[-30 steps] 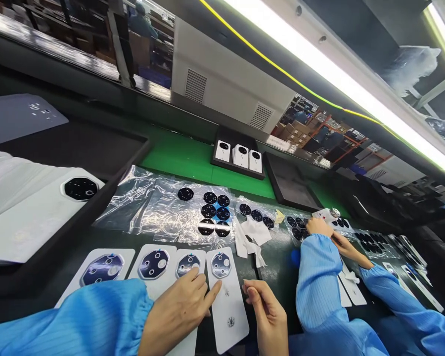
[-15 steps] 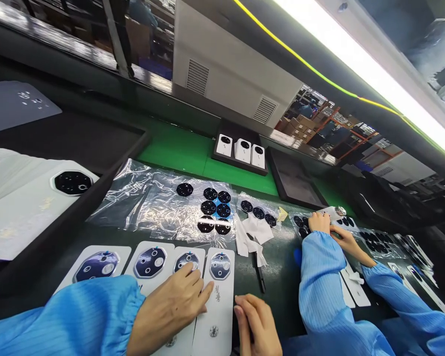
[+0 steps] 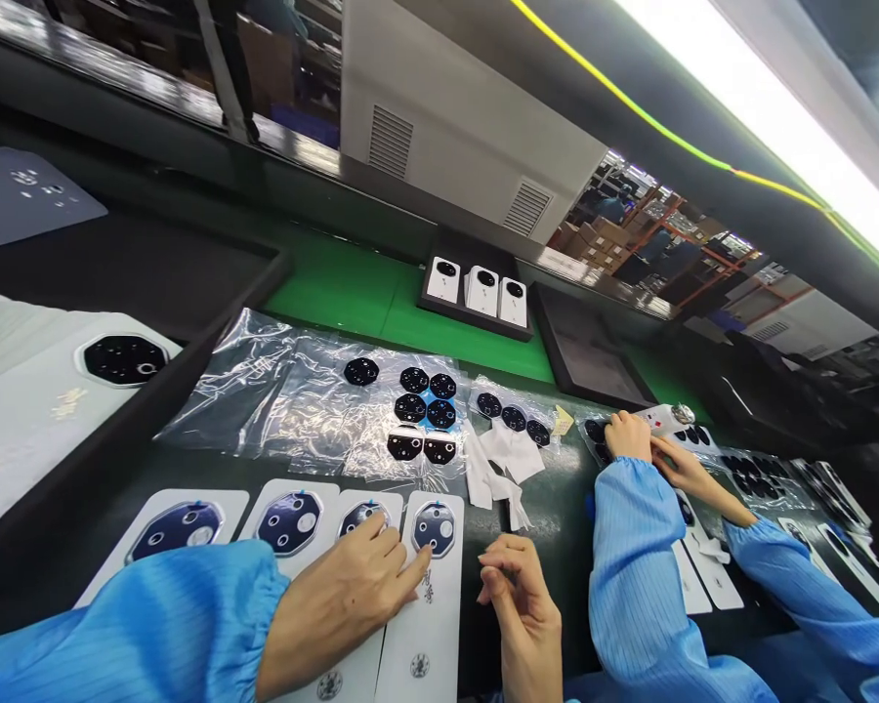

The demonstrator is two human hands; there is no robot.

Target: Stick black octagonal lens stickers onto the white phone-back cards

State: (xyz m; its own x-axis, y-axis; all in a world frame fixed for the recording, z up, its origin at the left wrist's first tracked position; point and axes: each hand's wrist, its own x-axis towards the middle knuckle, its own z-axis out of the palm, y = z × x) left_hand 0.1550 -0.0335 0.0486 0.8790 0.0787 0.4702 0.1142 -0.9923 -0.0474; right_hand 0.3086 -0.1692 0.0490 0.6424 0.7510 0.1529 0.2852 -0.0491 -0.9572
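Observation:
My left hand [image 3: 352, 596] lies flat with spread fingers on a row of white phone back covers [image 3: 421, 625]. Its index fingertip touches the rightmost cover just below the round camera ring [image 3: 435, 527]. My right hand [image 3: 520, 596] hovers to the right of that cover with its fingers pinched together. The thin black tool that lay on the dark mat here no longer shows. Beyond the covers, black lens discs [image 3: 425, 410] sit on clear plastic film [image 3: 264, 391]. White paper strips [image 3: 502, 459] lie beside them.
A co-worker in blue sleeves [image 3: 630, 547] works at the right, hands [image 3: 630, 434] on more discs. A black tray [image 3: 190, 332] at the left holds white covers [image 3: 36, 410]. On the green belt are a tray of three white parts [image 3: 481, 291] and a black tray [image 3: 593, 356].
My right hand rose over the spot where the black tool lay and pinched shut; the tool is gone from the mat. My left index finger slid up toward the camera ring.

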